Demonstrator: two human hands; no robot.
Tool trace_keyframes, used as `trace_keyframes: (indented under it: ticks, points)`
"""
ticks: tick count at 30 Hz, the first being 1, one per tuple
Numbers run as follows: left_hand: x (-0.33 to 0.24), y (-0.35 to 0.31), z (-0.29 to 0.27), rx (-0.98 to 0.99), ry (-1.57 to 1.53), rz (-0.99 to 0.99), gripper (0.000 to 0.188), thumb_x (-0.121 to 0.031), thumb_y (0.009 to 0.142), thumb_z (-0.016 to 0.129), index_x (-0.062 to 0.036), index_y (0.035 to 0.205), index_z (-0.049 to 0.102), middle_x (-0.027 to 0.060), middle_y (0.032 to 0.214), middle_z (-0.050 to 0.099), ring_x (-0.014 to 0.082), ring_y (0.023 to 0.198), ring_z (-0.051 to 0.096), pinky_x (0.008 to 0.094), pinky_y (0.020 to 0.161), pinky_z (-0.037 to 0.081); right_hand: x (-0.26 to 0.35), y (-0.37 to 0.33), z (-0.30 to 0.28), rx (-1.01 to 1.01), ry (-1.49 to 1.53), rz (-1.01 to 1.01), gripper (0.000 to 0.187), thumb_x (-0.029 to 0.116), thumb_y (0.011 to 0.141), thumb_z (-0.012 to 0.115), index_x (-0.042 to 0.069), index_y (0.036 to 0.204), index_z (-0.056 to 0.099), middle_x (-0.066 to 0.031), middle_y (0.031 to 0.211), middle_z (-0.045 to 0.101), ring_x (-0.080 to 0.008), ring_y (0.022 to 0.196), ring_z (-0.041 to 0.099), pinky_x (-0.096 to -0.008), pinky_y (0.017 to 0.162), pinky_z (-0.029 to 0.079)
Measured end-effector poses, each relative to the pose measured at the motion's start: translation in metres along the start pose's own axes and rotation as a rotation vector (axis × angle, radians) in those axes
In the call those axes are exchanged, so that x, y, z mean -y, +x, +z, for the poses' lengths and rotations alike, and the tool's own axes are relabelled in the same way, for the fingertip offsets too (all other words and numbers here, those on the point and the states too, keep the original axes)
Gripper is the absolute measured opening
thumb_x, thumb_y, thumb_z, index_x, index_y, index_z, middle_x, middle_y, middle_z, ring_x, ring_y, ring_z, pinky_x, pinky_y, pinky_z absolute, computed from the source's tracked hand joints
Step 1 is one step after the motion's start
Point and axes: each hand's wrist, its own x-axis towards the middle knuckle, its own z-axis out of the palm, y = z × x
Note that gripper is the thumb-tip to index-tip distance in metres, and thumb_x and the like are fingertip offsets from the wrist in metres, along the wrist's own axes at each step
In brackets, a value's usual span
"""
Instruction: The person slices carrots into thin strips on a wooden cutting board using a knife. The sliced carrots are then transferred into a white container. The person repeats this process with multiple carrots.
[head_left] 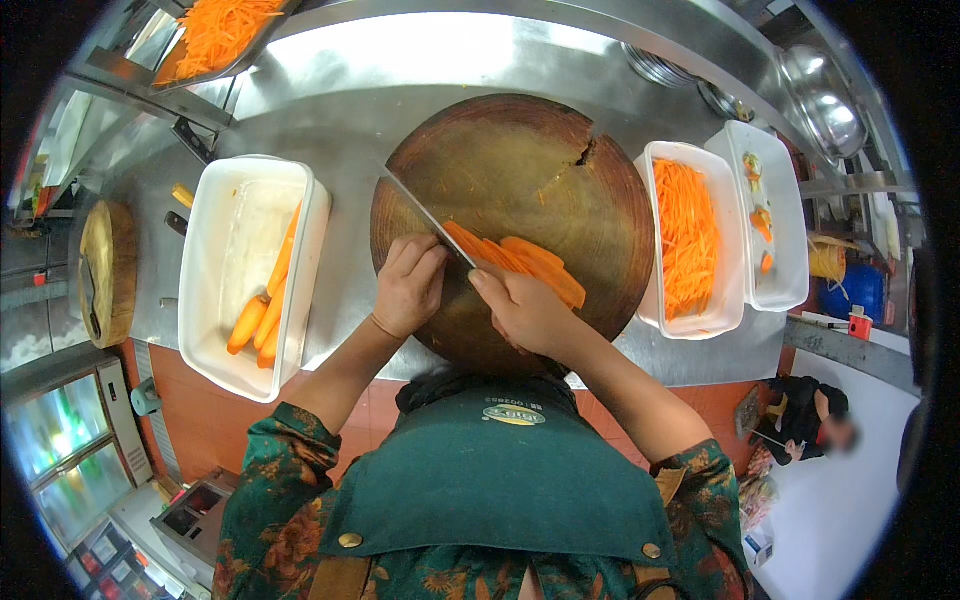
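Observation:
My right hand point(525, 308) is closed round the handle of a knife point(420, 208), most likely a cleaver seen nearly edge-on. Its blade slants up and left over a round wooden chopping block point(520, 150). Thin carrot slices point(520, 258) lie overlapping on the block, just right of the blade. On the other side, my left hand point(410, 285) is curled with its fingertips against the blade. Whatever is under those fingers is hidden.
Left of the block, a white tub point(195, 290) holds several peeled carrots point(265, 320). To the right stand a tub of shredded carrot point(685, 240) and another with scraps point(790, 220). A tray of carrot shreds point(215, 40) sits at upper left. A person point(810, 410) is at far right.

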Motion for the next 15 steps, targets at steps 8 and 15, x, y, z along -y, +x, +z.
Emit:
trace_keyframes:
  ticks: [8, 15]
  points:
    - [0.000, 0.003, 0.000, 0.007, 0.013, 0.013, 0.024, 0.006, 0.075, 0.068, -0.0014, 0.098, 0.065, 0.0130, 0.106, 0.063, 0.0344, 0.100, 0.061, 0.0410, 0.085, 0.052, -0.004, 0.005, -0.007, 0.076, 0.115, 0.164, 0.041, 0.043, 0.108, 0.040, 0.007, 0.092, 0.052, -0.0027, 0.058, 0.049, -0.0120, 0.042, 0.049, -0.0291, 0.038, 0.039]
    - [0.003, -0.001, 0.003, -0.010, 0.000, 0.003, 0.025, 0.007, 0.075, 0.069, -0.0011, 0.098, 0.065, 0.0134, 0.106, 0.063, 0.0345, 0.100, 0.061, 0.0408, 0.085, 0.052, 0.012, -0.021, -0.018, 0.111, 0.201, 0.217, 0.042, 0.044, 0.108, 0.038, 0.007, 0.093, 0.049, -0.0027, 0.060, 0.050, -0.0119, 0.043, 0.048, -0.0289, 0.038, 0.039]
